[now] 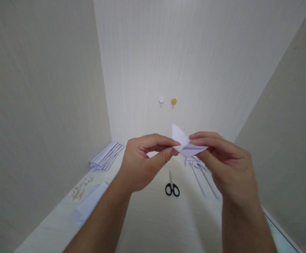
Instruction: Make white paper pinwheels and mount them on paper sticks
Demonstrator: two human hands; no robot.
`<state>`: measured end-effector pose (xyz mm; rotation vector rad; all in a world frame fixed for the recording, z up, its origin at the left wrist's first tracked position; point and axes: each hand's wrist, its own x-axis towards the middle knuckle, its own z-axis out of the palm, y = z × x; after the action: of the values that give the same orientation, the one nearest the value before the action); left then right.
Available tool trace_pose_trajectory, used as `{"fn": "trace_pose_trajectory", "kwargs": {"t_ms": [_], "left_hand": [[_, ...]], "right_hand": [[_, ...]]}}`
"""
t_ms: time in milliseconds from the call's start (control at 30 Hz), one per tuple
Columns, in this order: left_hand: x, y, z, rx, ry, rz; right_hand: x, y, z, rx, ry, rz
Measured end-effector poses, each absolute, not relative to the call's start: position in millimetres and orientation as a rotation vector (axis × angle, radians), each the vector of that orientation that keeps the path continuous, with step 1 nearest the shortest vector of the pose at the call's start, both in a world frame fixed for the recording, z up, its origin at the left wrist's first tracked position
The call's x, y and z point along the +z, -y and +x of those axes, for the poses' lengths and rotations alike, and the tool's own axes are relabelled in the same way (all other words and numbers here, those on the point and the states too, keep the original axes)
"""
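Observation:
A folded piece of white paper (179, 136) is held up between my two hands, above the table. My left hand (145, 160) pinches its left side between thumb and forefinger. On the other side, my right hand (224, 158) grips the right part, its fingers on top and the thumb mostly hidden. One pointed flap of the paper stands up while another stretches toward my right fingers. Below, black-handled scissors (172, 189) lie with the blades pointing away from me. Paper pinwheels on white sticks (199, 179) lie beneath my right hand, partly covered by it.
At the back left lies a stack of rolled paper sticks (107, 156). Nearer are a scatter of small pale and tan pieces (81, 188) and white paper sheets (88, 205), partly behind my left forearm. A white hook (161, 101) and a yellow hook (174, 101) are on the back wall.

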<state>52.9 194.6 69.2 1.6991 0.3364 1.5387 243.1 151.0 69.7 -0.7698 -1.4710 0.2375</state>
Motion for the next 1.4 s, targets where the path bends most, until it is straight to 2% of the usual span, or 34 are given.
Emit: {"fn": "trace_pose_trajectory", "kwargs": {"t_ms": [100, 233, 400, 567, 800, 1067, 1400], "left_hand": [[66, -196, 53, 1.602, -0.357, 1.734], [62, -196, 53, 1.727, -0.403, 1.842], [62, -197, 54, 1.848, -0.486, 2.054], [63, -193, 56, 1.852, -0.505, 2.136], [69, -199, 59, 1.730, -0.344, 1.468], [75, -196, 57, 1.535, -0.405, 1.557], [70, -201, 53, 1.713, -0.376, 1.513]], "right_hand": [[68, -154, 244, 0.343, 1.360, -0.782], [69, -157, 247, 0.730, 1.200, -0.743], [72, -154, 239, 1.105, 1.419, -0.721], [70, -151, 231, 1.011, 1.432, -0.817], [71, -151, 234, 0.877, 1.557, -0.861], [66, -154, 232, 0.910, 1.564, -0.829], [65, -157, 238, 0.851, 1.593, -0.911]]}}
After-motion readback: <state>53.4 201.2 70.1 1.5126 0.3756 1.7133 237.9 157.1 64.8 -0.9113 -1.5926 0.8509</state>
